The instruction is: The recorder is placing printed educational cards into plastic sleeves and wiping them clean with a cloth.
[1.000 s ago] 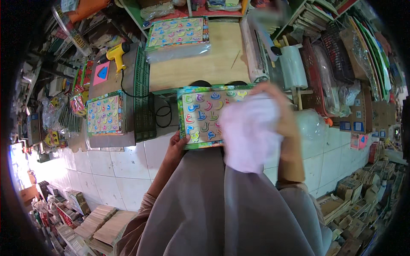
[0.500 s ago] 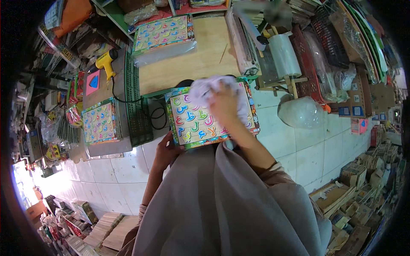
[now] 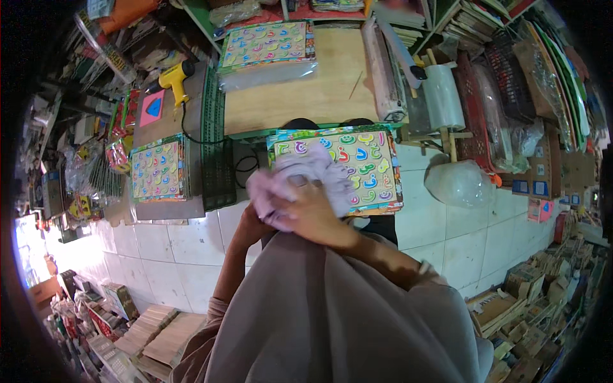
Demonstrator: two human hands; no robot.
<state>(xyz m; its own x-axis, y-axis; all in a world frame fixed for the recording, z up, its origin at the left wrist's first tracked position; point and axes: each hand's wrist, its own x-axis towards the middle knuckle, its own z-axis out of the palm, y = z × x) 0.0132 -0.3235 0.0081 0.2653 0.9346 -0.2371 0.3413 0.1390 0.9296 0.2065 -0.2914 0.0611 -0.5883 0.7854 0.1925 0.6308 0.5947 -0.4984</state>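
Note:
A board with rows of colorful raised letter shapes and a bright patterned border [image 3: 369, 169] lies in front of me, just below the wooden work table. My right hand [image 3: 310, 214] presses a crumpled pale lilac cloth [image 3: 325, 171] onto its left half, fingers curled on the cloth. My left hand [image 3: 251, 220] is at the board's lower left corner, mostly hidden behind the cloth, so its fingers are unclear.
The wooden table [image 3: 294, 105] holds similar boards [image 3: 265, 41] on clear plastic. More boards [image 3: 156, 169] and a yellow heat gun [image 3: 175, 78] with a black cord are left. A plastic roll [image 3: 442, 96], crates and a plastic bag [image 3: 463, 185] are right. Cardboard stacks line both lower sides.
The cloth and my right hand have swept from the board's right side, across its upper middle, down to its lower left, uncovering the right half and covering where my left hand grips.

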